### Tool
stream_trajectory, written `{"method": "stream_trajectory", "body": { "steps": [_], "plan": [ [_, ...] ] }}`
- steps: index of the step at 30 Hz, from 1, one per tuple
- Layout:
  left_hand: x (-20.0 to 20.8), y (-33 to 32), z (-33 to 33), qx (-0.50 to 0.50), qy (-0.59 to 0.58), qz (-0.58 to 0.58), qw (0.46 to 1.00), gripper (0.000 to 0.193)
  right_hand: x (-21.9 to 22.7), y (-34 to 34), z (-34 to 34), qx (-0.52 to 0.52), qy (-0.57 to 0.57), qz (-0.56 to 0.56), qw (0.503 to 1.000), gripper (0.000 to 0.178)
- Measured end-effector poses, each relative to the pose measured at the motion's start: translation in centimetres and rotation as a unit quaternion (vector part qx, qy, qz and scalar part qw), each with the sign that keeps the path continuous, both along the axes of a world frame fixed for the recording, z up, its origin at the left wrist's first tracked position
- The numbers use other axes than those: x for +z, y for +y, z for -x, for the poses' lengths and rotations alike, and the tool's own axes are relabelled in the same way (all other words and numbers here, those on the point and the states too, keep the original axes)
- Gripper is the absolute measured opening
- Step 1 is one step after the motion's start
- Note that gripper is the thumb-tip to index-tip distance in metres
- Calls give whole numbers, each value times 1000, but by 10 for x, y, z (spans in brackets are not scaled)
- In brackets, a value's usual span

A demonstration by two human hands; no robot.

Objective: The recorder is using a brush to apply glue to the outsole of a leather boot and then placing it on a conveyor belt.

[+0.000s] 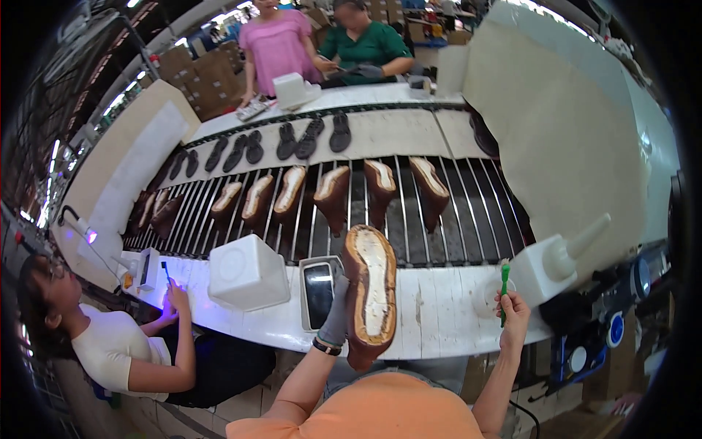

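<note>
My left hand (336, 314), in a grey glove, grips a brown shoe upper (374, 291) from its left side. Its underside faces up, showing a pale sole area with a tan border. In my bare right hand (515, 314), a green toothbrush-like brush (504, 276) stands upright, pinched by the fingers. Close beside that hand are a small whitish cup (484, 298), partly hidden, and a white plastic bottle (542, 272) with a long spout. A phone (317, 294) lies in a shallow tray just left of the held upper.
Several more uppers, one of them a brown upper (330, 192), rest bottom-up on the roller conveyor (468, 212). Dark soles (340, 133) line the strip behind. A white container (247, 272) stands on the left bench. A co-worker (124, 344) sits at left; two people (274, 36) stand across.
</note>
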State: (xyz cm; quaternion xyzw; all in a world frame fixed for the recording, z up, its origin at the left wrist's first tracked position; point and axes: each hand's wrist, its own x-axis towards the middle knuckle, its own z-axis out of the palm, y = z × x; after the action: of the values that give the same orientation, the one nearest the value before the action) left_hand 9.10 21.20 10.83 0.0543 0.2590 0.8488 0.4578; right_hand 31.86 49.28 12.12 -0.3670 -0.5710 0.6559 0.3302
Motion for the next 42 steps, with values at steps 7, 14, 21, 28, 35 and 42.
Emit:
{"method": "stream_trajectory", "body": {
  "steps": [7, 14, 21, 28, 35, 42],
  "plan": [
    [31, 7, -4, -17, 61, 57, 996, 77, 100, -24, 68, 119, 121, -66, 983, 9],
    [65, 11, -6, 3, 141, 73, 987, 59, 158, -46, 115, 309, 174, -185, 917, 6],
    [95, 18, -12, 27, 244, 90, 965, 78, 147, -45, 105, 353, 113, -287, 883, 9],
    [91, 24, -13, 36, 354, 116, 927, 81, 150, -49, 103, 326, 75, -391, 857, 12],
    [103, 26, -16, 14, 413, 175, 894, 77, 156, -47, 112, 275, 76, -428, 858, 10],
    [105, 28, -12, 44, 528, 237, 814, 84, 166, -47, 125, 233, 103, -468, 846, 9]
  ]
}}
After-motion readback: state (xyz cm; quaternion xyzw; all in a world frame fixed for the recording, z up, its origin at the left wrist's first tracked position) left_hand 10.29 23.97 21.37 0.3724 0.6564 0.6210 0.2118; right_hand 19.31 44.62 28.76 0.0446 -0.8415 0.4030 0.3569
